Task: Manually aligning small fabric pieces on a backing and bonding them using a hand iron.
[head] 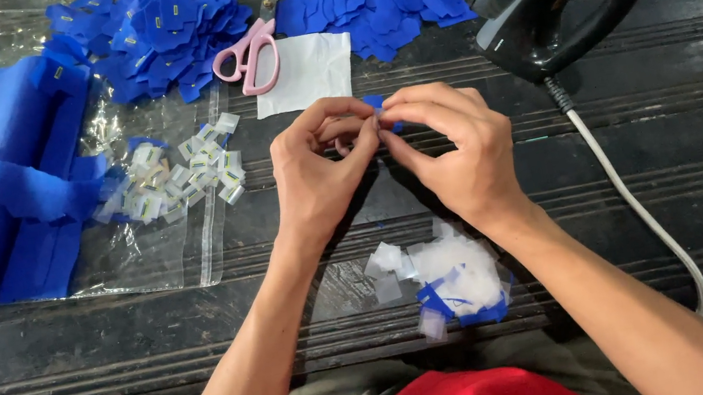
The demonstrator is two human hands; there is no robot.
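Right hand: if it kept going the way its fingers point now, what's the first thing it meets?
The right hand points up-left, fingertips already on the small blue piece that the left hand also pinches. Past that, probably the white cloth square, then the pink scissors; depth is unclear.

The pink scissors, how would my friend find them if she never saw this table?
Start at the dark ridged table and look to its far edge, between the two heaps of blue fabric pieces. The scissors lie there, beside a white square sheet. Their handles are the only pink thing there.
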